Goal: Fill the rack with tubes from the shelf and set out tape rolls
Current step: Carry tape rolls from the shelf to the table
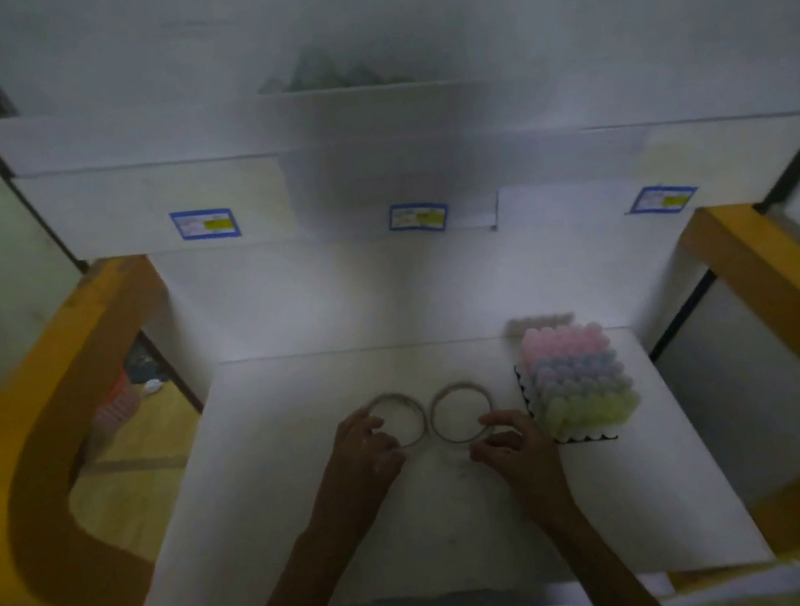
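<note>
Two thin tape rolls lie flat side by side on the white table (316,523). My left hand (365,450) rests on the near left edge of the left tape roll (410,405), fingers curled on its rim. My right hand (510,447) touches the near right edge of the right tape roll (442,408). Right of them stands the black rack (526,398), filled with tubes (578,382) with pink, blue and yellow-green caps in rows. The image is blurred, so the exact grip is unclear.
A white shelf (154,199) with three blue-bordered labels rises behind the table; a greenish heap (328,77) lies on its upper level. Yellow curved frame arms (36,450) flank the table left and right. Wooden floor shows at the left.
</note>
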`<state>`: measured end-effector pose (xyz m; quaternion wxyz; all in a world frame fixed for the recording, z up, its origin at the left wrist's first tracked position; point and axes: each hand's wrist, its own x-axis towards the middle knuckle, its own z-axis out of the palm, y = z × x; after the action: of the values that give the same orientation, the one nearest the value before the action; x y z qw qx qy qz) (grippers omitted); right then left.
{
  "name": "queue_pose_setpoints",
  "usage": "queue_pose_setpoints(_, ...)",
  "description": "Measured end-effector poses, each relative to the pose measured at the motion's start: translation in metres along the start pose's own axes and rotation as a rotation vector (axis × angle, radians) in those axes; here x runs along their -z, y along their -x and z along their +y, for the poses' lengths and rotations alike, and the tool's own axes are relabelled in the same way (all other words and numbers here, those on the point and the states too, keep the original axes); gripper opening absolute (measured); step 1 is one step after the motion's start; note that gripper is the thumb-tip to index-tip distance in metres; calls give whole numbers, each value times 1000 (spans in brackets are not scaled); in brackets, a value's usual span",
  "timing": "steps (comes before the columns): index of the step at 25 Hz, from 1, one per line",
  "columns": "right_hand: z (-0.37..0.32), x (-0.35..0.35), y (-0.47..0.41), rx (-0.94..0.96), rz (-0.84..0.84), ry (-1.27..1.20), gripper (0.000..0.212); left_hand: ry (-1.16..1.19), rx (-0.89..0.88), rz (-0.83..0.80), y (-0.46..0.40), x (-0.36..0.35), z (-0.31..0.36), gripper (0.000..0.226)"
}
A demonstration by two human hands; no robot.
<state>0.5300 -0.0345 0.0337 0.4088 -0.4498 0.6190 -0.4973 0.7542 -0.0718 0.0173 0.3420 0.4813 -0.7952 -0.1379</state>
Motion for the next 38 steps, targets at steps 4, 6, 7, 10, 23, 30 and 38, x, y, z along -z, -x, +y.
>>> queue_pose_setpoints(4, 6, -1, -10, -25, 9, 85, 30, 112, 324, -221, -1, -13, -16, 39)
queue_pose_setpoints(6, 9, 0, -13, -37, -4, 108, 29, 118, 296, -169, 3, -15, -21, 24)
queue_pose_setpoints(7, 10, -1, -14, -45, 0, 115, 28, 95, 253, -139, 4, -14, -22, 21)
queue_pose_setpoints(10, 12, -3, -20, -55, 15, 162, 28, -12, 143, -84, 1, -14, -21, 33)
queue_pose_setpoints(23, 13, -5, -7, 204, 51, 491, 30, -68, 90, -17, 3, 11, -17, 37)
queue_pose_setpoints(30, -22, 45, 31, 189, 22, 547, 52, -116, -119, -64, -21, 15, 38, 55)
queue_pose_setpoints(38, -27, 171, 122, 276, 213, 709, 54, -7, -408, -173, -14, -42, 171, 55)
